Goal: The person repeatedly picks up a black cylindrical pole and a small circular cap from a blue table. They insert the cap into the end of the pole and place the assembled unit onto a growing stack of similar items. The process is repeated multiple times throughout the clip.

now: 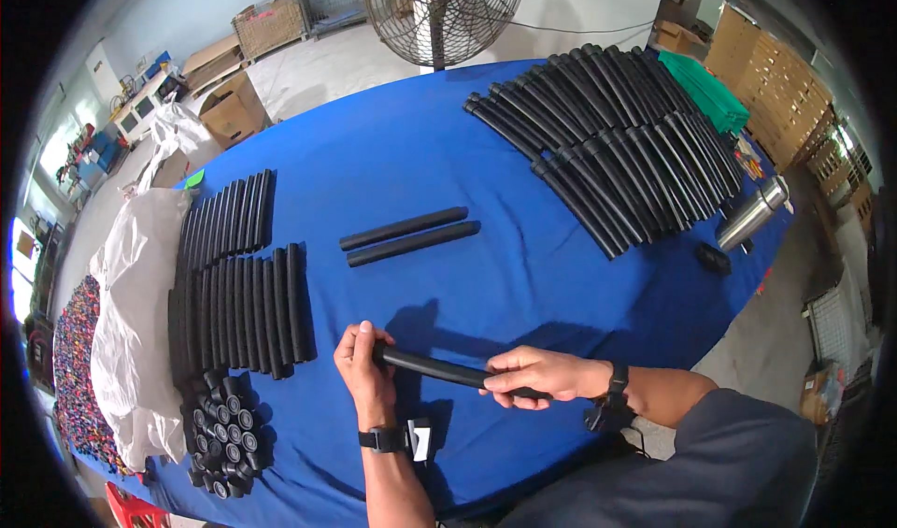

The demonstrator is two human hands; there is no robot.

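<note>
Above the near part of the blue-covered table I hold a black tube (434,367) that slants slightly down to the right. My left hand (363,364) is closed round its left end, hiding the tip. Toward the other end, my right hand (523,376) wraps the tube from above, with a short piece showing past the fingers. Two loose black tubes (411,243) lie side by side just beyond my hands. Left of them stand rows of black tubes (252,313), and nearer to me is a cluster of round black end caps (224,435).
At the far right, many capped black tubes (617,135) lie in two fanned rows. Beside them are a green stack (705,93) and a steel flask (753,213). A white plastic sack (140,313) borders the left edge. Beyond the table stands a large fan (444,9).
</note>
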